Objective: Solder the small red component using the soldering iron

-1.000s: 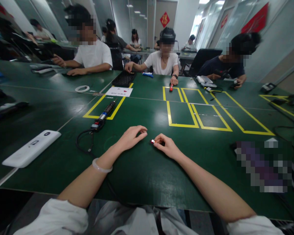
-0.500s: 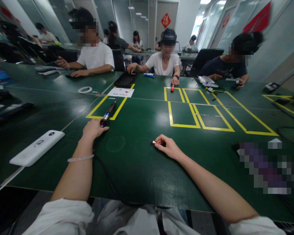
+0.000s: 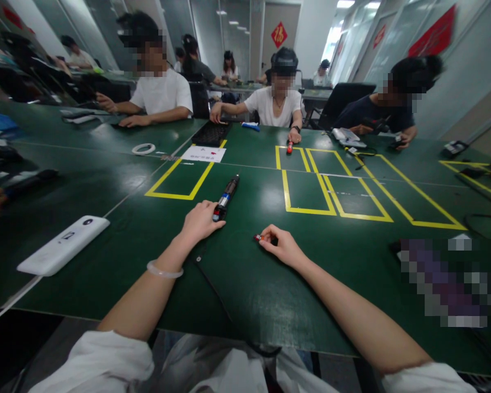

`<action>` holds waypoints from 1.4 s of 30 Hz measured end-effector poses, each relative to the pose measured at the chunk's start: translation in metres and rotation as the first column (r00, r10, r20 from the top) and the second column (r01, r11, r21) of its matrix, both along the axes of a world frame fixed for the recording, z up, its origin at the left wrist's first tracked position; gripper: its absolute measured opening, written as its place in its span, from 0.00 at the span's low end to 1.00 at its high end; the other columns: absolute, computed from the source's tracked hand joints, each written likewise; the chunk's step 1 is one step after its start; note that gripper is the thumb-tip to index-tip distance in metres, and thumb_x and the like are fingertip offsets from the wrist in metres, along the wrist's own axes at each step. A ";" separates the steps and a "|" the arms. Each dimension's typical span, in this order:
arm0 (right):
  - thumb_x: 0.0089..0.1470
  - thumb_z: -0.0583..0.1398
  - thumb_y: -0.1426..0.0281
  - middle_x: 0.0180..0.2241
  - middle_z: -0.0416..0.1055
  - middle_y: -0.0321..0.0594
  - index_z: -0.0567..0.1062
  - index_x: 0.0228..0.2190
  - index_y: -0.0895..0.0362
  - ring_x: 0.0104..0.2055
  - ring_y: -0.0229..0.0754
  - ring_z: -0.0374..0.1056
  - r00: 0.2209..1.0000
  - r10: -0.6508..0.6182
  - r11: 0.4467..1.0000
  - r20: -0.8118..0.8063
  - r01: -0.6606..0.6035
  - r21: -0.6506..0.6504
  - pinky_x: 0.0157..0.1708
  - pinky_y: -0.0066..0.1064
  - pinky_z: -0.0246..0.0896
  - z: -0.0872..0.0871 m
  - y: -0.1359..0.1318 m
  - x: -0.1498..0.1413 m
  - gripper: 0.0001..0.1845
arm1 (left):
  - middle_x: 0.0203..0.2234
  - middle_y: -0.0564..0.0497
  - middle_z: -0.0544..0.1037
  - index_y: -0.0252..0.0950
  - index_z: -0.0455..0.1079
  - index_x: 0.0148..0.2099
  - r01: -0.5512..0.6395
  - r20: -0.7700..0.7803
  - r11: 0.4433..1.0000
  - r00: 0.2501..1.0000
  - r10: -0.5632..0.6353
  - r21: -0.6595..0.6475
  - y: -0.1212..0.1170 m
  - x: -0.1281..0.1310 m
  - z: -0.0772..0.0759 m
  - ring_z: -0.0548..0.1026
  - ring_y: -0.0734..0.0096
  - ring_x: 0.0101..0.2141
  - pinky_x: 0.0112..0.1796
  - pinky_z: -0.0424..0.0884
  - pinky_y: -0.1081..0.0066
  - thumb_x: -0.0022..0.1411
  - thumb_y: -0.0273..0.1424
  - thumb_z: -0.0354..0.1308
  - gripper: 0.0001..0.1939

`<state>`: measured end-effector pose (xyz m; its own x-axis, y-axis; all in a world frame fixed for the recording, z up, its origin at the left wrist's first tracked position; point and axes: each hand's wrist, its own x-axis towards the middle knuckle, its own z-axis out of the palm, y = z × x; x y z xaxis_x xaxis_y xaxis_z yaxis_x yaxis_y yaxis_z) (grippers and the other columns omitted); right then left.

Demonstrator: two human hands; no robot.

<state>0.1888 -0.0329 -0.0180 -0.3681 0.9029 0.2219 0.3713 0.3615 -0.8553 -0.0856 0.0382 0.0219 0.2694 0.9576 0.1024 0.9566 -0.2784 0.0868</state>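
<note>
My left hand (image 3: 200, 222) is closed round the rear end of an electric screwdriver (image 3: 227, 195), black with a blue and silver band. Its thin tip points away from me and slightly right. I cannot tell whether the tool touches the table. A black cord (image 3: 215, 288) runs back from below that hand towards the table's near edge. To the right, my right hand (image 3: 282, 244) pinches a small red object (image 3: 257, 238) with a pale spot. Its far part is hidden by my fingers, so its kind is unclear. The two hands are apart.
Yellow tape frames (image 3: 311, 211) mark the green table (image 3: 237, 305). A white power bank (image 3: 63, 246) lies at the left. Farther off are a black tray (image 3: 210, 134) and a paper sheet (image 3: 203, 154). Across the table, a co-worker's hand (image 3: 293, 136) touches a red tool (image 3: 289, 147).
My left hand has carried the screwdriver rightward, out of the left tape frame and closer to my right hand. The cord has shifted with it. My right hand has hardly moved.
</note>
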 end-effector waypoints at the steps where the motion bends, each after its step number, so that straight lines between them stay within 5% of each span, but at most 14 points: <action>1: 0.55 0.60 0.68 0.27 0.69 0.34 0.70 0.35 0.57 0.29 0.36 0.66 1.000 -0.007 1.000 0.017 0.007 0.013 0.32 0.28 0.61 -0.001 0.000 0.000 0.06 | 0.50 0.41 0.70 0.37 0.65 0.56 0.041 0.015 0.999 0.999 -0.041 0.001 -0.004 0.009 0.000 0.69 0.53 0.48 0.44 0.68 0.62 0.56 0.46 0.57 0.30; 8: 0.54 0.60 0.69 0.25 0.69 0.33 0.70 0.34 0.56 0.27 0.36 0.65 0.992 -0.060 0.995 0.113 0.050 0.087 0.31 0.28 0.59 -0.002 0.000 0.000 0.05 | 0.51 0.43 0.69 0.39 0.63 0.57 0.250 0.127 0.968 0.961 -0.247 -0.009 -0.033 0.056 -0.003 0.68 0.55 0.48 0.46 0.66 0.62 0.54 0.42 0.61 0.30; 17: 0.52 0.63 0.69 0.25 0.70 0.33 0.68 0.30 0.55 0.29 0.38 0.63 0.956 -0.117 0.979 0.269 0.065 0.193 0.33 0.30 0.54 -0.003 0.001 -0.004 0.07 | 0.52 0.44 0.69 0.39 0.61 0.58 0.392 0.168 0.919 0.909 -0.381 -0.036 -0.048 0.073 -0.002 0.68 0.55 0.47 0.45 0.67 0.61 0.55 0.39 0.60 0.29; 34: 0.61 0.56 0.67 0.35 0.73 0.39 0.73 0.36 0.56 0.36 0.40 0.67 0.992 -0.024 0.977 0.124 -0.003 0.214 0.39 0.31 0.59 0.000 -0.002 0.001 0.07 | 0.50 0.44 0.69 0.39 0.60 0.59 0.331 0.066 0.943 0.941 -0.333 0.042 -0.056 0.086 -0.004 0.68 0.58 0.46 0.43 0.65 0.64 0.63 0.45 0.51 0.26; 42: 0.61 0.55 0.68 0.34 0.71 0.38 0.70 0.45 0.55 0.35 0.40 0.67 0.989 -0.029 0.985 0.142 0.004 0.170 0.39 0.30 0.61 -0.001 -0.003 0.002 0.11 | 0.51 0.44 0.70 0.40 0.61 0.59 0.321 -0.065 0.945 0.946 -0.318 0.056 -0.041 0.065 0.005 0.69 0.59 0.46 0.44 0.63 0.64 0.60 0.42 0.57 0.26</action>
